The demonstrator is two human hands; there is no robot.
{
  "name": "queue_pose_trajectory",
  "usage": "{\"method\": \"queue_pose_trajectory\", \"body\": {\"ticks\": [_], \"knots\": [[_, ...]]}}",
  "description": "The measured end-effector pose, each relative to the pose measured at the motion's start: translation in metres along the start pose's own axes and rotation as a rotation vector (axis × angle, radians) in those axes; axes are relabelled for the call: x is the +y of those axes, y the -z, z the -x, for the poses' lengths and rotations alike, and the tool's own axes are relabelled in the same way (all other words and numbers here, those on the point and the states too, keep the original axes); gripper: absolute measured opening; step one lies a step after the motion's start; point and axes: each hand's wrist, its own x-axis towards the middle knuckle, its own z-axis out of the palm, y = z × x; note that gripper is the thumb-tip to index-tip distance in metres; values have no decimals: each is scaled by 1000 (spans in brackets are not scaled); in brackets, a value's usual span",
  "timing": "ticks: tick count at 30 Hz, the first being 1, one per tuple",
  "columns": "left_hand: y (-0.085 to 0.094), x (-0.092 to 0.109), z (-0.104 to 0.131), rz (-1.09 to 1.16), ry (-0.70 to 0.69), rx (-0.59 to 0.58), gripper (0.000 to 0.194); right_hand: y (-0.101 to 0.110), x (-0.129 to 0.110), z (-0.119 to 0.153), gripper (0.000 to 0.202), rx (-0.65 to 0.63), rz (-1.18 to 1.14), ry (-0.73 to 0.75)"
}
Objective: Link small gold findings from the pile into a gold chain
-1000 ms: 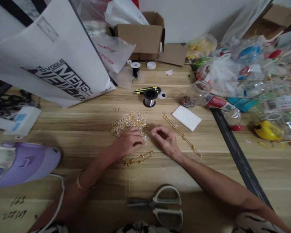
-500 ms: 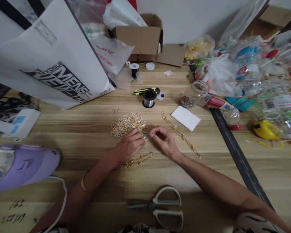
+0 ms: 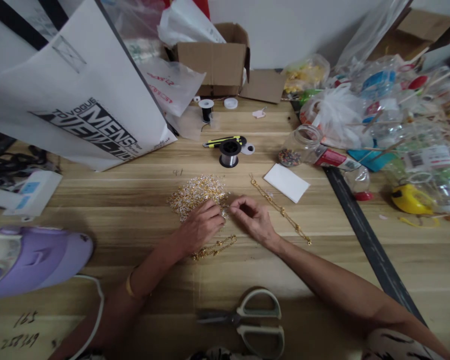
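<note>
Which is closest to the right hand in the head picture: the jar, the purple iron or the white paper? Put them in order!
Nearest to the right hand first:
1. White paper: just ahead, to its right.
2. Jar: beyond the paper.
3. Purple iron: far over at the left.

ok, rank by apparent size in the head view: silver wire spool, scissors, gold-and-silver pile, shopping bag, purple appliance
1. Shopping bag, cut off by frame
2. Purple appliance, also cut off
3. Scissors; nearness may inflate them
4. Gold-and-silver pile, partly behind left hand
5. Silver wire spool
</note>
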Motion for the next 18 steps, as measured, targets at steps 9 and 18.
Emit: {"method": "queue_pose_trajectory", "body": {"ticks": [9,18], "knots": [[1,0,2,-77,-28,-63,24,-1,0,0,14,3,3,-4],[5,8,0,-154,-38,-86,27,-2,-1,0,17,7,0,-11]]}}
